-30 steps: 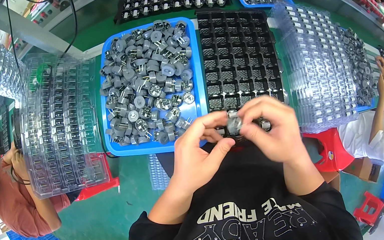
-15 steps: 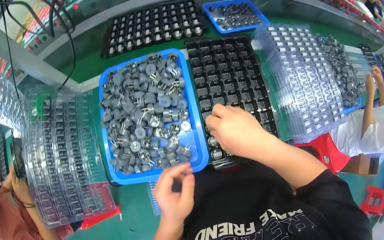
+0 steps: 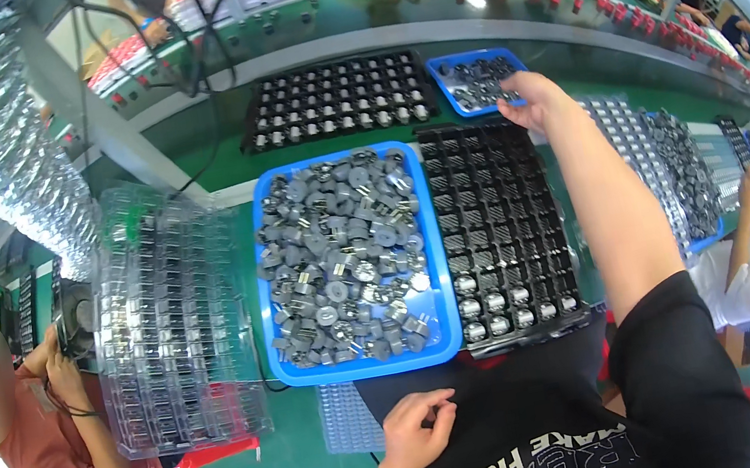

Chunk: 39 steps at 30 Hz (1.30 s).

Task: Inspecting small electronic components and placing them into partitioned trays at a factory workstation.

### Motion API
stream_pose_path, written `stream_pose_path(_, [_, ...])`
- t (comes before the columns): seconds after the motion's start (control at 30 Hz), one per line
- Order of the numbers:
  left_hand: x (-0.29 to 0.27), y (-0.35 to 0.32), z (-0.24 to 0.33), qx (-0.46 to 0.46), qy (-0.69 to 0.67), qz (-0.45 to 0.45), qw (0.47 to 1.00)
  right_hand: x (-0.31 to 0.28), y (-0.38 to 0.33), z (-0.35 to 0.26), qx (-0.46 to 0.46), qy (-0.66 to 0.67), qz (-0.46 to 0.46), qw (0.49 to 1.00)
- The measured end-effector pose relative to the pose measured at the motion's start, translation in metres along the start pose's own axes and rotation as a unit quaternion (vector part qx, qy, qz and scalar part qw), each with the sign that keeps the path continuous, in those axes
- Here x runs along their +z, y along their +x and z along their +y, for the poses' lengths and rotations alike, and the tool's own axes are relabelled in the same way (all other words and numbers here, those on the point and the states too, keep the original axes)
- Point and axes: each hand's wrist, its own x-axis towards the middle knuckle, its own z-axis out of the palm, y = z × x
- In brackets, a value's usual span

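Observation:
My right hand (image 3: pixel 531 99) reaches over the near right corner of a small blue tray (image 3: pixel 442 82) of dark and silvery parts. Its thumb and fingers look apart, with nothing visible between them. Near my body, my left hand (image 3: pixel 417 427) is loosely curled, thumb and fingertips slightly apart and nothing visible in it. Just beyond it stands a large blue tray (image 3: pixel 441 253) heaped with grey cylindrical parts (image 3: pixel 329 242), some showing metal pins. To its right lies a black compartment tray (image 3: pixel 494 204); silver round parts (image 3: pixel 495 301) occupy several pockets in its nearest rows.
A filled black tray (image 3: pixel 338 101) lies farther back. Stacked clear plastic trays (image 3: pixel 171 318) flank me on the left, others (image 3: pixel 628 142) on the right. A metal post (image 3: pixel 102 111) and hanging cables (image 3: pixel 200 45) are at upper left. Co-workers sit on both sides.
My right hand has left the black compartment tray and moved away from me to the small blue tray. My left hand has drawn back from the large tray's edge. The camera's view has shifted.

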Motion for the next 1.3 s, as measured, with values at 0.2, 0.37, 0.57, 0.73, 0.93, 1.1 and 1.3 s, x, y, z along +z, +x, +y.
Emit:
stream_pose_path(0.2, [-0.011,-0.014,-0.002,-0.026,0.022,0.052,0.998,0.016,0.055,0.008,0.065,0.012,0.071,0.995])
stream_pose_path(0.37, [-0.018,-0.026,-0.009,-0.063,0.035,0.095,0.993,0.011,0.101,0.004,0.009,-0.047,0.075,0.996])
stream_pose_path(0.57, [-0.018,-0.019,0.004,-0.11,-0.038,0.121,0.986,0.025,0.099,0.024,-0.055,0.012,0.092,0.994])
stream_pose_path(0.73, [-0.023,-0.004,0.01,-0.059,-0.032,0.096,0.993,-0.016,0.074,0.006,-0.136,-0.016,0.003,0.991])
stream_pose_path(0.93, [-0.05,0.048,0.021,0.101,0.114,0.258,0.954,-0.016,-0.056,0.0,-0.159,-0.088,-0.099,0.978])
stream_pose_path(1.1, [-0.048,0.104,0.039,0.125,0.159,0.226,0.953,-0.005,-0.198,0.023,-0.18,-0.251,-0.114,0.944])
stream_pose_path(1.3, [-0.017,0.133,0.017,0.16,0.117,0.168,0.966,0.027,-0.249,0.064,-0.34,-0.359,-0.075,0.866])
